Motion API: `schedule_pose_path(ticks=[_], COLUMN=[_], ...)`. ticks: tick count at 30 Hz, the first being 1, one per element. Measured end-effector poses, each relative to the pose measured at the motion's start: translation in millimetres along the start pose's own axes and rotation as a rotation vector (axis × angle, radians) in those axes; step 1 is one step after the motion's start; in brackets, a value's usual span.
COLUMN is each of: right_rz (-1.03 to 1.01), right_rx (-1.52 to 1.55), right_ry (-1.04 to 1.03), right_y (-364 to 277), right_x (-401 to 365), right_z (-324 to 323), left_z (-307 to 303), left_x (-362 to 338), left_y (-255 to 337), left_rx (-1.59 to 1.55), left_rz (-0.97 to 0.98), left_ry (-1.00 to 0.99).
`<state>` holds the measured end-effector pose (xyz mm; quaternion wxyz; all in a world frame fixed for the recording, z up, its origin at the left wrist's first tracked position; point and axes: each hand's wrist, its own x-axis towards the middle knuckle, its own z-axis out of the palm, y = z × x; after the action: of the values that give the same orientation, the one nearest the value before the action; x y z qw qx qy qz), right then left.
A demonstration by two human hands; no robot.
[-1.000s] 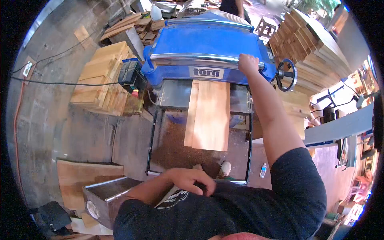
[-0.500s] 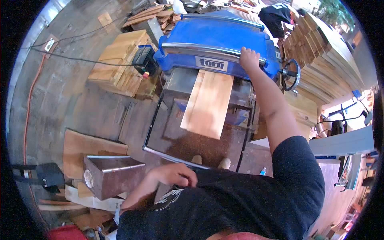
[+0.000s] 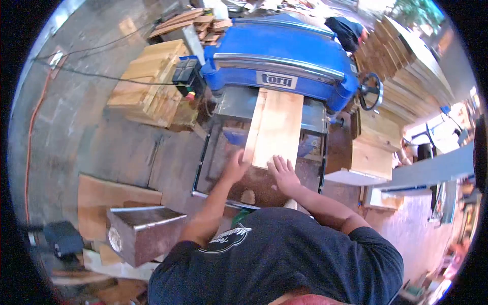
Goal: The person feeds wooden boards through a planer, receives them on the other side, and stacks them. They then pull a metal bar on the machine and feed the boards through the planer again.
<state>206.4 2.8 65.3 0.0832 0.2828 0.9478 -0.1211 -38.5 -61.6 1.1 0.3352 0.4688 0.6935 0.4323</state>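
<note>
A pale wooden board (image 3: 277, 122) lies lengthwise before me, its far end under the blue thickness planer (image 3: 279, 48) marked "torq". At the board's near left corner, my left hand (image 3: 237, 168) is closed on the edge, its fingers partly hidden. My right hand (image 3: 285, 177) rests flat on the near end of the board with its fingers spread. Beneath the board runs the planer's grey metal bed (image 3: 236, 104), with an open frame (image 3: 198, 170) extending toward me.
Stacked boards stand left (image 3: 147, 84) and right of the planer. A handwheel (image 3: 371, 91) sticks out on its right side. A black switch box (image 3: 187, 71) with a red button sits at its left, with a cable trailing away. A brown metal box (image 3: 145, 234) stands at lower left.
My right hand has left the planer's top roller and come down onto the board's near end. My left hand has moved forward from my body to the board's left corner.
</note>
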Motion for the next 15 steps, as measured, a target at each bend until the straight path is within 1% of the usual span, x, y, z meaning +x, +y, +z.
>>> schedule_pose_path(ticks=[1,3,4,6,7,8,10,11,12,13,14,15], right_rz=[0.033,0.134,0.193,0.251,0.264,0.287,0.328,0.347,0.338,0.34,0.347,0.34], right_rx=[-0.072,-0.128,-0.183,-0.182,-0.18,-0.185,-0.193,-0.197,-0.194,-0.193,-0.169,-0.124], right_ry=[0.04,0.076,0.114,0.147,0.171,0.162,0.073,0.082,0.074,0.068,0.074,0.124], right_y=[-4,-9,-9,-3,-1,-4,-17,-17,-16,-12,-13,-11], right_x=[6,20,29,45,46,44,47,51,52,50,49,45], right_z=[9,16,18,23,24,16,3,5,8,11,10,9], left_z=[-2,0,1,4,0,7,12,6,18,17,22,26], left_x=[22,62,72,88,89,93,99,86,87,80,73,68], left_y=[0,5,3,-1,6,-12,-43,-21,-42,-31,-16,-14], left_rx=[-0.009,0.21,0.203,0.005,-0.043,-0.052,-0.495,-0.628,-0.693,-0.754,-0.586,-0.613], left_rz=[0.011,-0.096,-0.071,-0.097,-0.128,-0.122,-0.499,-0.539,-0.517,-0.495,-0.529,-0.486], left_ry=[-0.038,-0.028,-0.058,-0.379,-0.388,-0.412,-0.576,-0.525,-0.441,-0.457,-0.39,-0.382])
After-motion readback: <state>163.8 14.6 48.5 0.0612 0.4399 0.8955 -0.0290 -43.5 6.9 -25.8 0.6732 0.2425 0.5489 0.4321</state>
